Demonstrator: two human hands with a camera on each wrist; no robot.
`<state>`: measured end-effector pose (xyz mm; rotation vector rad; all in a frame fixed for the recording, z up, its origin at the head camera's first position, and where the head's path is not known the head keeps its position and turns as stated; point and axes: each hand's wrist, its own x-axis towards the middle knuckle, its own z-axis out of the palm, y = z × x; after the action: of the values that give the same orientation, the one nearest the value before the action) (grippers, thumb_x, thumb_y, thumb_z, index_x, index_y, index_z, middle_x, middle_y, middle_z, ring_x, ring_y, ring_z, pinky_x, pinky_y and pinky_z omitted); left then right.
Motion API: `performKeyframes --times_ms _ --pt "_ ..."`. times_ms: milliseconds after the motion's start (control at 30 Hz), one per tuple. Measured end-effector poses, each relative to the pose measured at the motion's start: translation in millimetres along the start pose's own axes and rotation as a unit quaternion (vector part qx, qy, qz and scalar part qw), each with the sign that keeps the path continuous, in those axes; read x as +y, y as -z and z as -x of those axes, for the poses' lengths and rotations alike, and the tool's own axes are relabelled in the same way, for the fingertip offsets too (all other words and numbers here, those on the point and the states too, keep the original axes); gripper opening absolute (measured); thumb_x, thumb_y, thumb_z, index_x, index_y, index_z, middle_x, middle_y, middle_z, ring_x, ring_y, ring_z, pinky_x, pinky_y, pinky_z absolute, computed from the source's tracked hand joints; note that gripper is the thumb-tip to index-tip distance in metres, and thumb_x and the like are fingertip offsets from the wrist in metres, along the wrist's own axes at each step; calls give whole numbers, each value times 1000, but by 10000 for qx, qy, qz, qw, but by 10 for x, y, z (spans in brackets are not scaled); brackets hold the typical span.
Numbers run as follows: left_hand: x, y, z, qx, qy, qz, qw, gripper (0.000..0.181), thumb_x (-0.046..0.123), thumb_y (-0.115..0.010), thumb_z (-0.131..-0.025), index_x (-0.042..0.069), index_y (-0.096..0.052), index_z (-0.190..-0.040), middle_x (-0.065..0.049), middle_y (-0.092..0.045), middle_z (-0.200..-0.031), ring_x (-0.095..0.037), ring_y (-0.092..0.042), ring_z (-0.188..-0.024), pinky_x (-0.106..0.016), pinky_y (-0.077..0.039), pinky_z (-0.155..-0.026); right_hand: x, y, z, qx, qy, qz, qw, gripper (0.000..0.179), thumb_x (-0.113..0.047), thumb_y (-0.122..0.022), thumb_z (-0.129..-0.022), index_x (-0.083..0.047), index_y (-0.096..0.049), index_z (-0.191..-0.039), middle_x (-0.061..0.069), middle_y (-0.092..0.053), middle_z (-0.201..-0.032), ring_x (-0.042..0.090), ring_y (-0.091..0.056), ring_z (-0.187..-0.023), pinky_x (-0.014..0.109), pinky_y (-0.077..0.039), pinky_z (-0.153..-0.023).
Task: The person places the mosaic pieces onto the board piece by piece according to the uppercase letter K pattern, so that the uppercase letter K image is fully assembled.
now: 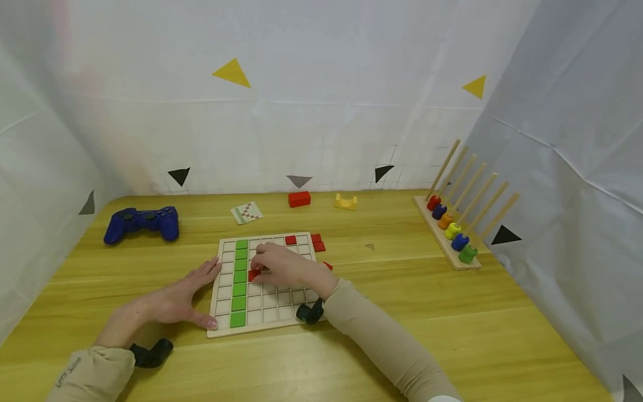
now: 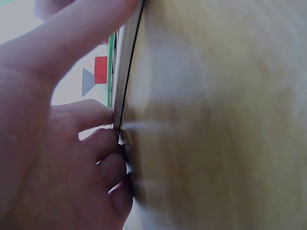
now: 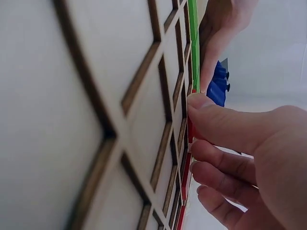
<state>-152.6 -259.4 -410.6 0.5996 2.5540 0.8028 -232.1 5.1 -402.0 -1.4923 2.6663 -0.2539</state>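
In the head view a wooden grid board lies on the table, with a column of green tiles near its left side. My right hand is over the board, thumb and fingertips at opposite edges of a red tile beside the green column. The right wrist view has the thumb right at that tile. My left hand is spread along the board's left edge, thumb on the near corner and fingertips at the far part. Another red tile sits in a cell near the board's far edge.
Loose red tiles lie right of the board. Behind it are a patterned card, a red block and a yellow arched block. A blue game controller lies far left; a pegged wooden stand with coloured pieces is right.
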Motion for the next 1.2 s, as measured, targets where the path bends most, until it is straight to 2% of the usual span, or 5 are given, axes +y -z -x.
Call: performKeyframes --times_ms 500,633,767,933,1200 --pt "-20 9 9 35 -30 -19 10000 121 51 -84 -74 4 -13 -160 -22 2 -167 -55 -1 -148 -74 -10 -112 -13 -6 -18 -52 73 22 10000 28 -32 -68 -96 -14 -72 -117 -1 -59 -104 11 -50 -91 19 -43 -80" --pt "-14 10 8 6 61 -36 10000 122 53 -83 -74 5 -12 -161 -20 3 -167 -54 -1 -149 -73 -10 -113 2 51 12 -58 -32 -195 9998 30 -33 -68 -96 -13 -71 -119 0 -59 -106 11 -52 -93 20 -45 -83" --pt "0 4 -9 -24 82 -18 10000 123 54 -83 -73 6 -11 -161 -19 3 -168 -53 0 -149 -73 -10 -113 77 221 124 48 -168 -645 9978 32 -30 -69 -95 -9 -71 -120 5 -61 -109 17 -57 -97 23 -47 -85" --pt "4 3 -5 24 83 -29 10000 124 54 -84 -73 5 -11 -161 -20 4 -167 -54 0 -149 -73 -10 -113 207 418 310 113 -210 -962 9951 35 -28 -70 -95 -5 -68 -123 12 -61 -110 28 -59 -101 31 -47 -85" --pt "0 -1 -6 13 206 -36 9998 125 56 -83 -72 6 -12 -161 -19 3 -168 -53 0 -149 -72 -10 -114 459 482 603 230 -343 -1199 9919 34 -23 -71 -95 -2 -68 -121 14 -61 -109 29 -60 -100 34 -51 -86"
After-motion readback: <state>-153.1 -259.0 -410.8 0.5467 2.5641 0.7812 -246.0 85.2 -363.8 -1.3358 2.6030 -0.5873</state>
